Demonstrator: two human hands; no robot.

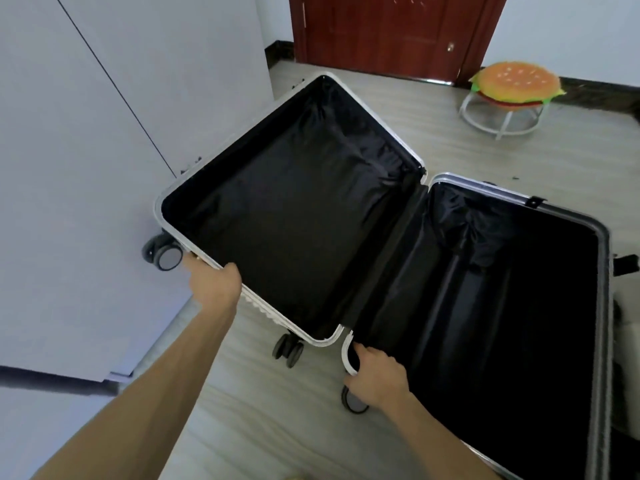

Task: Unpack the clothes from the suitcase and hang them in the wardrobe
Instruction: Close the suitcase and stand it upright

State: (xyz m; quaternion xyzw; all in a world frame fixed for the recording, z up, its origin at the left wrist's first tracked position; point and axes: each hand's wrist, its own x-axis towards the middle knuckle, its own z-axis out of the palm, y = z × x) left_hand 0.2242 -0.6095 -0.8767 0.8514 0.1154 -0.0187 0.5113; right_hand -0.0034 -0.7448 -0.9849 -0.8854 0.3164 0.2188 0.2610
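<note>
1. The left hand [214, 284] is gripping the near-left rim of the suitcase [391, 265], with the fingers curled over the white edge of its left half [294, 202].
2. The right hand [377, 375] is clamping on the rounded near corner of the right half [502, 323], thumb inside the rim and fingers wrapping outside. The two hands are sitting well apart, one on each shell.
3. The suitcase is lying open on the wooden floor [450, 140], just right of the white wardrobe [86, 168]. The left half is tilting up off the floor, while the right half is resting flat.
4. Both halves are showing only wrinkled black lining, and no clothes are appearing in either one. So the unpacking is looking finished, as far as this view tells.
5. The wardrobe is showing closed panels with a dark seam, so I cannot tell whether the garments are hanging inside. That part is remaining unconfirmed.
6. The shell is looking rigid, with a pale metal frame, ribbed outer walls and dark latches along the far edges. Grey wheels [162, 254] are sticking out at the near corners.
7. Farther off, a reddish-brown door [388, 32] is standing closed, and a hamburger-shaped stool [512, 84] is sitting far right.
</note>
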